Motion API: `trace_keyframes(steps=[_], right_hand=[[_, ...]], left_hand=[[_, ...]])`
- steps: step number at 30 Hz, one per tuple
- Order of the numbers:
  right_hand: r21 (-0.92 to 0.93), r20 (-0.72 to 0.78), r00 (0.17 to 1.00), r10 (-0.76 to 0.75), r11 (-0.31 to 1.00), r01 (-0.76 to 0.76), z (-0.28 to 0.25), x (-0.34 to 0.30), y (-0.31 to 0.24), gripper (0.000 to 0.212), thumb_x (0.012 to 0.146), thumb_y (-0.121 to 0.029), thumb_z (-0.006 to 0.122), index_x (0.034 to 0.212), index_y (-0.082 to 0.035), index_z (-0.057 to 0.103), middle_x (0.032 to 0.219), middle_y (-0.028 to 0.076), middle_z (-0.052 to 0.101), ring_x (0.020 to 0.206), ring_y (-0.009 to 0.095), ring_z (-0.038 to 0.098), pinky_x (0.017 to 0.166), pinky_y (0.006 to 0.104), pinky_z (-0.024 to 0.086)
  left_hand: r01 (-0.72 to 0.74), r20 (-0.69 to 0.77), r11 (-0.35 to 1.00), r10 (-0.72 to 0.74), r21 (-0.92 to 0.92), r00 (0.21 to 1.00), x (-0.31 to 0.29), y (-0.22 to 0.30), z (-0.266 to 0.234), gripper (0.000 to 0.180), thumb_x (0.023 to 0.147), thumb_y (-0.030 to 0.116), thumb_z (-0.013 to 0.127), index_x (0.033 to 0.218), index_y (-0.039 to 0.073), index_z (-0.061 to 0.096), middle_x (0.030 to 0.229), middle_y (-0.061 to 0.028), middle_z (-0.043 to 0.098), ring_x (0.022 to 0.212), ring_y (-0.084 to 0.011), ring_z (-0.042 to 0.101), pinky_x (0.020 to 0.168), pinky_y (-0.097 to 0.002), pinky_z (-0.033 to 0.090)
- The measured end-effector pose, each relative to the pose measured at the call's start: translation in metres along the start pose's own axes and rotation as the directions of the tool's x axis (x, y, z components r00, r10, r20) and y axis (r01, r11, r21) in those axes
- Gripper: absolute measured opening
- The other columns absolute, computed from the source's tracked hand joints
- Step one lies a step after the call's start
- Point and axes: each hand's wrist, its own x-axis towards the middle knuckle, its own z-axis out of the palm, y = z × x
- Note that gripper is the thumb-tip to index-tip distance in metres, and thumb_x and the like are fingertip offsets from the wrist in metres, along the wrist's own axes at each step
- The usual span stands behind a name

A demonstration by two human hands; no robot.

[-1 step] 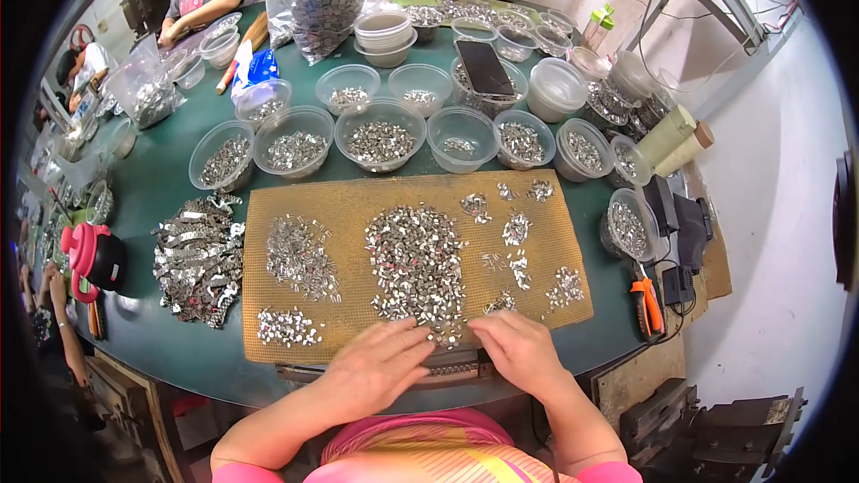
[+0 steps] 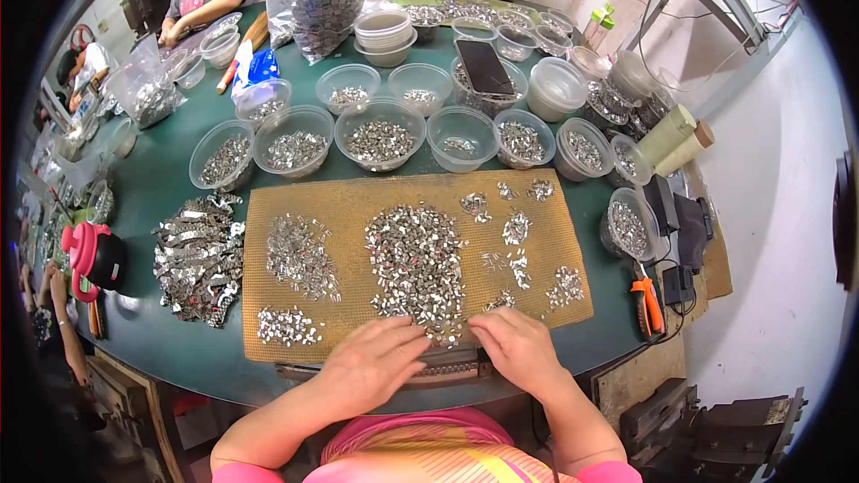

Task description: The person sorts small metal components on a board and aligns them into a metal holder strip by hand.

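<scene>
One pile of metal pieces point(image 2: 416, 259) sits mid-frame; at its lower edge your left hand point(image 2: 376, 360) is loosely curled, right hand point(image 2: 515, 349) bunched, any hold hidden. You're likely sorting; next needs a light pinch.

Bare mat point(image 2: 350, 215) leaves passage left of the central pile point(image 2: 416, 259); bowls point(image 2: 380, 165) block beyond.

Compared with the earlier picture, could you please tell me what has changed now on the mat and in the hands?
Nothing has visibly moved, been taken hold of or let go. The left hand and right hand remain near the lower end of the central metal pile; the brown mat stayed as it was.
</scene>
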Motion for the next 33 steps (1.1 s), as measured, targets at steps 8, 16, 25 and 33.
trace_keyframes(steps=[8,16,25,33], right_hand=[[-0.221,-0.029,0.999,0.027,0.975,-0.033,0.017,0.014,-0.003,0.012,0.089,-0.016,0.076,0.091,-0.010,0.066,0.082,0.006,0.063,0.077,0.027,0.067,0.065,0.0391,0.055],[-0.164,-0.022,0.997,-0.071,0.984,0.066,0.010,0.008,0.006,0.012,0.089,-0.013,0.075,0.093,-0.009,0.064,0.084,0.007,0.063,0.078,0.027,0.067,0.066,0.0384,0.054],[-0.008,0.102,0.966,-0.237,0.971,0.239,-0.008,-0.017,-0.012,0.014,0.087,-0.006,0.071,0.097,-0.006,0.062,0.102,0.007,0.068,0.091,0.029,0.067,0.079,0.0396,0.053],[0.036,0.136,0.964,-0.227,0.974,0.224,-0.009,-0.013,-0.010,0.011,0.088,-0.006,0.066,0.099,-0.006,0.065,0.103,0.006,0.068,0.093,0.027,0.067,0.083,0.0387,0.053]], left_hand=[[0.055,0.005,0.998,-0.054,-0.036,0.999,0.017,-0.001,0.008,0.023,0.087,0.015,0.076,0.109,0.007,0.073,0.096,-0.0066,0.066,0.095,-0.0273,0.063,0.083,-0.0413,0.053],[-0.031,0.071,0.994,0.024,0.107,0.997,0.036,0.003,0.032,0.009,0.084,0.013,0.069,0.087,0.006,0.063,0.088,-0.0084,0.055,0.091,-0.0279,0.057,0.081,-0.0389,0.051],[-0.052,0.064,0.994,0.046,0.096,0.997,0.034,0.000,0.032,0.011,0.079,0.009,0.066,0.088,0.006,0.061,0.089,-0.0088,0.053,0.090,-0.0274,0.056,0.080,-0.0377,0.051],[-0.022,0.012,0.998,0.022,0.053,1.000,0.028,-0.001,0.027,0.012,0.084,0.009,0.074,0.093,0.007,0.066,0.089,-0.0083,0.059,0.088,-0.0284,0.060,0.077,-0.0390,0.052]])
